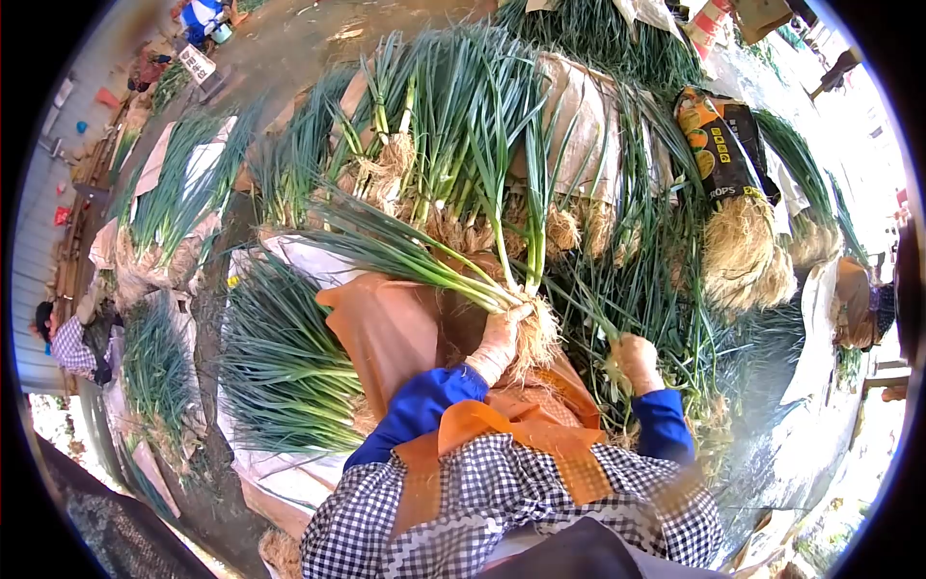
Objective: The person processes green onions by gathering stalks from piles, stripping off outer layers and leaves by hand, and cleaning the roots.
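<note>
My left hand (497, 343) is closed round a bunch of green onions (473, 285) just above the roots. Pale, stringy roots (536, 340) hang below that grip, while the leaves fan up and to the left. My right hand (637, 363) is curled round the lower part of a green onion (600, 318), whose leaves point up and left; its fingers are partly hidden. An orange apron (376, 323) spreads over my lap beneath the held bunch.
Several green onion bunches (444, 145) lie in a row ahead. To the left is a large green onion pile (280, 357). A black and orange printed bag (723, 145) rests on bunches at the right. Another person (77, 343) is at the far left.
</note>
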A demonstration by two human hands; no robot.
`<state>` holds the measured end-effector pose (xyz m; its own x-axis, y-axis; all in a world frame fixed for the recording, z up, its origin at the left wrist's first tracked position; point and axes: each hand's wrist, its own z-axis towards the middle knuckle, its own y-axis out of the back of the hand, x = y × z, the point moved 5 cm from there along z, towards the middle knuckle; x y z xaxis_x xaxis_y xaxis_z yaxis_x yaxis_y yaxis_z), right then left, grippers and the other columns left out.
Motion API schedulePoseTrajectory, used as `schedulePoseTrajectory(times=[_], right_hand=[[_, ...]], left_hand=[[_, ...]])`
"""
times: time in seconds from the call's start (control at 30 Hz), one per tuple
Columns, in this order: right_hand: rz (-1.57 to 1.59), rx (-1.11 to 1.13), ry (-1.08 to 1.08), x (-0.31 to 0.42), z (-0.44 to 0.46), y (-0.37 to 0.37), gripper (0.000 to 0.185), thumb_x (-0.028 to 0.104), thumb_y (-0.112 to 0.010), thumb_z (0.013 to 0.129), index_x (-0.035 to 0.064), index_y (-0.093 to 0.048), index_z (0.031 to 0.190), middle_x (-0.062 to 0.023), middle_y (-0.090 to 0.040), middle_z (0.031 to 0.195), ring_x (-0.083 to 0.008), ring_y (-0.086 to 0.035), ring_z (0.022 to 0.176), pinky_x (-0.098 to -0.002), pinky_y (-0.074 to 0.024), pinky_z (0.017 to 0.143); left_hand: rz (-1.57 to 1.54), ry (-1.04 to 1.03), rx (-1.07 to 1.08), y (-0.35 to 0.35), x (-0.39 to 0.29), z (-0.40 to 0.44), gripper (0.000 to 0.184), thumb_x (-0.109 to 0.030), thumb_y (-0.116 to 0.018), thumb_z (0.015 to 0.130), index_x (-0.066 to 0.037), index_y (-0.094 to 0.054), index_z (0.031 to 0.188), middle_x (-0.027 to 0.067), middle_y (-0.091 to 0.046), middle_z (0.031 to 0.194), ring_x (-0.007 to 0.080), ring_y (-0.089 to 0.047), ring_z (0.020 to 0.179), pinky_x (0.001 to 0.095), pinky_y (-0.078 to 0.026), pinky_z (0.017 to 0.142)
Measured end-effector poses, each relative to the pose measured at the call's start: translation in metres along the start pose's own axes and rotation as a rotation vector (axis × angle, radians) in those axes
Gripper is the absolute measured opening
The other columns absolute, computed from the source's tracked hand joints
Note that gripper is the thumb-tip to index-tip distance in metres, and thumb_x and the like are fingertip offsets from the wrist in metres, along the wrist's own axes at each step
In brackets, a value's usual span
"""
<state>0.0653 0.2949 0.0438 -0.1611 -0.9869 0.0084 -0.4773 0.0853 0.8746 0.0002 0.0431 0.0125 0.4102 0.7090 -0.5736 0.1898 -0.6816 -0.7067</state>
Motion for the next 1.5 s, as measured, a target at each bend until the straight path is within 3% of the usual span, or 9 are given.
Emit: schedulePoseTrajectory(times=[0.03, 0.23, 0.37, 0.63, 0.7, 0.8, 0.93, 1.4, 1.5], right_hand=[[-0.29, 0.421, -0.014, -0.024, 0.012, -0.034, 0.052, 0.056, -0.048, 0.085, 0.0069, -0.065, 0.091, -0.0143, -0.066, 0.095, -0.0279, -0.065, 0.086, -0.0396, -0.0514, 0.066], [0.404, -0.501, 0.327, 0.129, 0.061, 0.128, 0.049, 0.044, -0.059, 0.081, 0.0102, -0.054, 0.116, -0.0164, -0.065, 0.09, -0.0318, -0.063, 0.082, -0.0396, -0.0497, 0.071], [0.058, -0.033, 0.485, 0.167, 0.141, 0.102, 0.055, 0.047, -0.055, 0.085, 0.0111, -0.049, 0.127, -0.0153, -0.064, 0.103, -0.0285, -0.063, 0.088, -0.038, -0.0498, 0.079], [1.314, 0.409, 0.511, 0.067, -0.031, 0.076, 0.027, 0.027, -0.051, 0.091, 0.0036, -0.058, 0.079, 0.0009, -0.05, 0.064, -0.0092, -0.047, 0.057, -0.024, -0.0379, 0.052], [1.176, 0.526, 0.266, 0.007, -0.038, 0.043, 0.035, 0.037, -0.054, 0.088, 0.0029, -0.062, 0.086, -0.0043, -0.059, 0.075, -0.0147, -0.056, 0.067, -0.029, -0.045, 0.06], [-0.449, 0.534, -0.083, -0.001, -0.038, 0.035, 0.064, 0.057, -0.04, 0.089, -0.0008, -0.061, 0.107, -0.0188, -0.061, 0.108, -0.0246, -0.06, 0.097, -0.0376, -0.0476, 0.084], [0.709, -0.254, 0.151, 0.083, 0.011, 0.086, 0.037, 0.04, -0.059, 0.085, 0.0044, -0.065, 0.095, -0.0104, -0.064, 0.072, -0.0187, -0.062, 0.065, -0.0336, -0.0486, 0.06], [0.069, 0.603, 0.459, 0.079, 0.014, 0.041, 0.044, 0.048, -0.054, 0.087, 0.0078, -0.066, 0.1, -0.0098, -0.066, 0.093, -0.0177, -0.061, 0.088, -0.0349, -0.0474, 0.081], [1.005, 0.25, 0.417, 0.064, 0.089, -0.002, 0.047, 0.042, -0.047, 0.092, 0.0053, -0.052, 0.12, -0.0075, -0.061, 0.107, -0.0184, -0.058, 0.095, -0.0348, -0.0466, 0.083]], left_hand=[[-0.006, 0.006, 0.005, -0.004, 0.002, -0.004, 0.037, 0.008, -0.06, 0.076, -0.001, -0.053, 0.112, 0.0067, -0.059, 0.101, 0.0178, -0.058, 0.092, 0.0302, -0.048, 0.086], [0.248, -0.08, -0.012, -0.005, 0.009, -0.002, 0.033, 0.009, -0.06, 0.076, -0.002, -0.055, 0.107, 0.0036, -0.058, 0.099, 0.0166, -0.057, 0.09, 0.0283, -0.048, 0.082], [0.282, -0.073, -0.018, 0.002, 0.016, 0.003, 0.031, 0.008, -0.061, 0.077, -0.004, -0.056, 0.105, 0.0043, -0.057, 0.097, 0.0163, -0.056, 0.088, 0.0277, -0.048, 0.079], [0.011, -0.042, -0.056, 0.009, 0.008, 0.005, 0.03, 0.007, -0.061, 0.078, -0.005, -0.055, 0.105, 0.0042, -0.057, 0.094, 0.0173, -0.058, 0.086, 0.029, -0.05, 0.078], [-0.024, -0.017, -0.092, 0.005, 0.002, 0.002, 0.026, 0.005, -0.063, 0.076, -0.002, -0.058, 0.1, 0.0046, -0.058, 0.092, 0.0165, -0.058, 0.085, 0.0274, -0.049, 0.079], [-0.033, 0.095, -0.041, -0.003, -0.006, -0.002, 0.023, 0.006, -0.061, 0.077, -0.001, -0.058, 0.099, 0.006, -0.06, 0.086, 0.0181, -0.061, 0.078, 0.0299, -0.053, 0.072], [0.031, -0.019, -0.026, 0.001, 0.0, -0.001, 0.027, 0.006, -0.061, 0.078, 0.001, -0.056, 0.103, 0.0061, -0.059, 0.097, 0.017, -0.058, 0.09, 0.0283, -0.048, 0.084], [-0.034, 0.102, -0.026, 0.003, -0.011, -0.002, 0.02, 0.001, -0.056, 0.08, 0.001, -0.058, 0.1, 0.008, -0.062, 0.092, 0.0183, -0.061, 0.084, 0.0293, -0.051, 0.078], [-0.055, 0.158, -0.017, 0.011, -0.007, 0.003, 0.019, -0.004, -0.059, 0.079, -0.005, -0.059, 0.098, 0.0045, -0.062, 0.089, 0.0166, -0.059, 0.085, 0.0305, -0.049, 0.081]])
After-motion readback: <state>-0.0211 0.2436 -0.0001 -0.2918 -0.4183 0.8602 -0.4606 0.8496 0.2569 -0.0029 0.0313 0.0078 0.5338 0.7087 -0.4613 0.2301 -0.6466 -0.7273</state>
